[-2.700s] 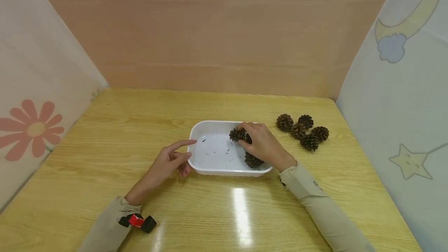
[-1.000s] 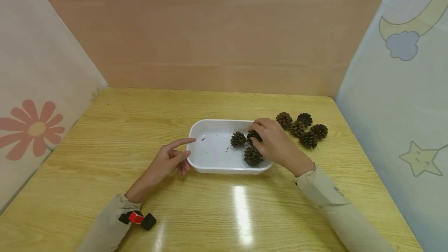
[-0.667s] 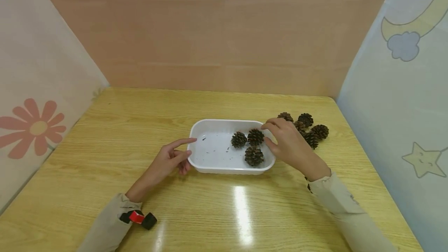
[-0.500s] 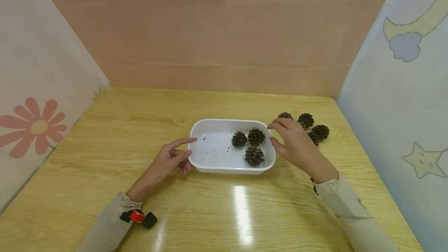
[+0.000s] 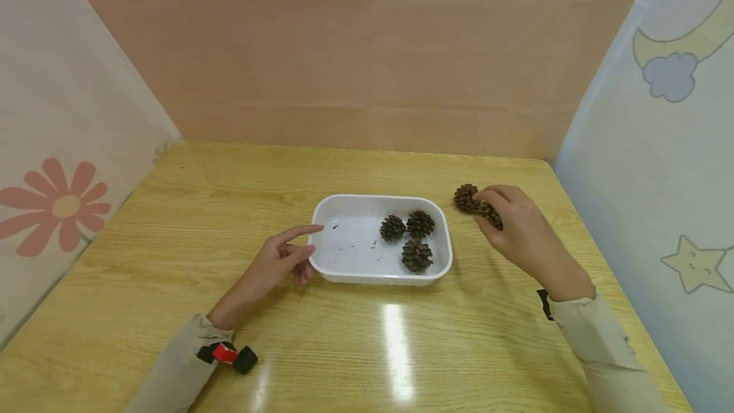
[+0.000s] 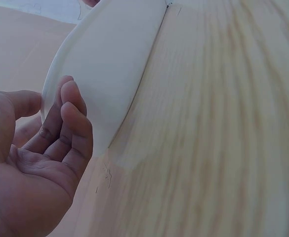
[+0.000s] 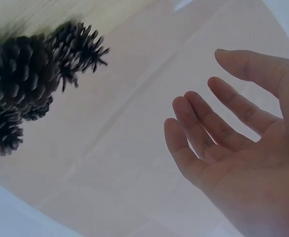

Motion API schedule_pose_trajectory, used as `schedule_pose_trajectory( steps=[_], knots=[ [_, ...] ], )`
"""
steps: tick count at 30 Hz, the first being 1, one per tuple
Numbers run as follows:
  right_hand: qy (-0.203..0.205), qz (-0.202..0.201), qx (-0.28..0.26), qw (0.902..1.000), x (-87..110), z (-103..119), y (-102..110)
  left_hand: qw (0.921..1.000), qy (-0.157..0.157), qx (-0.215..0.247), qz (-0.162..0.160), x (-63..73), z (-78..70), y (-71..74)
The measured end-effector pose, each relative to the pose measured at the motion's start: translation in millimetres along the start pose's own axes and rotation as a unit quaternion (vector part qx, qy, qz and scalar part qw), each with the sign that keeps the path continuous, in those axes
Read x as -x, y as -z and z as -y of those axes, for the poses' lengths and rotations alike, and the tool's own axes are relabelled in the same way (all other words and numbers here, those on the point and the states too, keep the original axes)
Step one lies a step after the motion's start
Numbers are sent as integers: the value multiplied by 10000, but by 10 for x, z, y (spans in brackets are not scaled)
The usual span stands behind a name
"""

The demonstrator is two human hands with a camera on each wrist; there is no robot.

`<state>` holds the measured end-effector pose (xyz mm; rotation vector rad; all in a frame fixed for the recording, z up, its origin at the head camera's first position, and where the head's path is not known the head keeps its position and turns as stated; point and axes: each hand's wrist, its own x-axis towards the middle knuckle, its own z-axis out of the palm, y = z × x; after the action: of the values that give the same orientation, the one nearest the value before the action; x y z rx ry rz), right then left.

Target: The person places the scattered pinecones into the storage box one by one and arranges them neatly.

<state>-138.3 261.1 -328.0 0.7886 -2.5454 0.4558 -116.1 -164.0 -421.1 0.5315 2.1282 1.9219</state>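
Note:
A white plastic tray point(image 5: 350, 261) stands mid-table in the head view, with three brown pine cones point(image 5: 417, 255) lying toward its right end. My left hand point(image 5: 274, 268) holds the tray's left end: thumb and index finger lie at the rim, the other fingers bend outside the wall. The left wrist view shows those fingers close against the tray point(image 6: 107, 54). Over to the right, my right hand point(image 5: 530, 231) is above a group of pine cones point(image 5: 466, 199), hiding most of them. In the right wrist view its fingers are loosely spread and hold nothing, apart from the pine cones point(image 7: 23, 71).
The wooden table point(image 5: 241, 196) ends at a tan back wall point(image 5: 367, 69), with pale printed cloths point(image 5: 636, 196) on both sides. Small dark flakes point(image 5: 335, 227) lie in the tray. A black and red strap piece point(image 5: 225, 354) sits on my left wrist.
My right hand let go of a pine cone in the tray, drew back over the right rim and moved right to the pine cones on the table. The left hand stays at the tray.

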Motion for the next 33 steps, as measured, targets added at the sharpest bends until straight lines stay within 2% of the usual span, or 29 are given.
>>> schedule_pose_trajectory(
  steps=[4,14,20,28,33],
  knots=[
    [-196,137,5,9997,8,-86,-11,10000,41,-32,-27,7,-5,0],
    [-932,957,223,9908,69,-324,-21,10000,-68,-23,14,-5,15,2],
    [-1404,1455,225,9791,91,-466,-29,10000,-35,-16,-18,-6,17,-11],
    [-1776,2197,242,9590,122,-602,-80,10000,-33,-7,-9,-6,22,-10],
    [-1819,2331,257,9550,136,-656,-122,10000,-57,-13,8,-14,30,-6]
  ],
)
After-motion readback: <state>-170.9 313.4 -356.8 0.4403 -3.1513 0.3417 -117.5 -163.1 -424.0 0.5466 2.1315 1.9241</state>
